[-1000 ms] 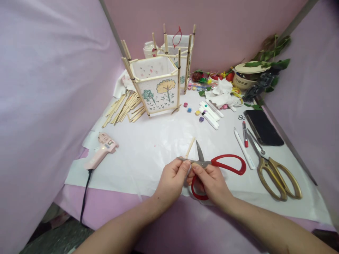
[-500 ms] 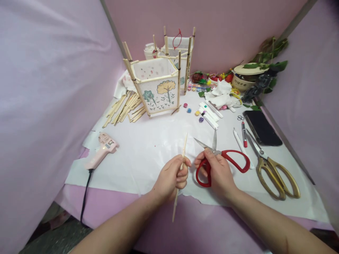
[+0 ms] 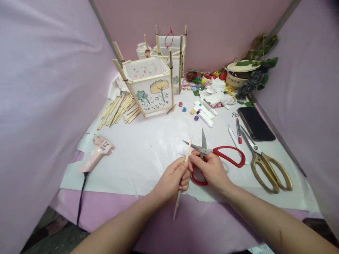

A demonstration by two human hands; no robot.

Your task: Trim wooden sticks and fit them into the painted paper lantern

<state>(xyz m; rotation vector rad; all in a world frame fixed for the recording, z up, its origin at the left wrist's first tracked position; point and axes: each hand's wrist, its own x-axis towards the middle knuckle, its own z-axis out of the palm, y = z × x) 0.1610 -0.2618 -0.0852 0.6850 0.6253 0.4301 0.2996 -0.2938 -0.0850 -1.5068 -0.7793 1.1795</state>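
Observation:
My left hand (image 3: pixel 177 177) is closed around a thin wooden stick (image 3: pixel 189 148), whose upper end points up and away while its lower end hangs over the table's front edge. In my right hand (image 3: pixel 209 168) is a pair of red-handled scissors (image 3: pixel 230 156), blades spread apart and pointing up and left. One blade crosses the upper part of the stick in view; I cannot tell whether they touch. My right fingertips are right beside the stick and my left fingers.
A pink glue gun (image 3: pixel 96 152) lies left, near a pile of sticks (image 3: pixel 122 109). Behind stand two stick-framed paper lanterns (image 3: pixel 156 92). Markers (image 3: pixel 203 113), a phone (image 3: pixel 256 123), gold-handled scissors (image 3: pixel 265 169), a white pen (image 3: pixel 235 141) and a lidded bowl (image 3: pixel 237 80) are on the right.
My right hand has brought the scissors left to the stick, so a blade now crosses it. The whole view has shifted slightly, moving the table's things left in the picture.

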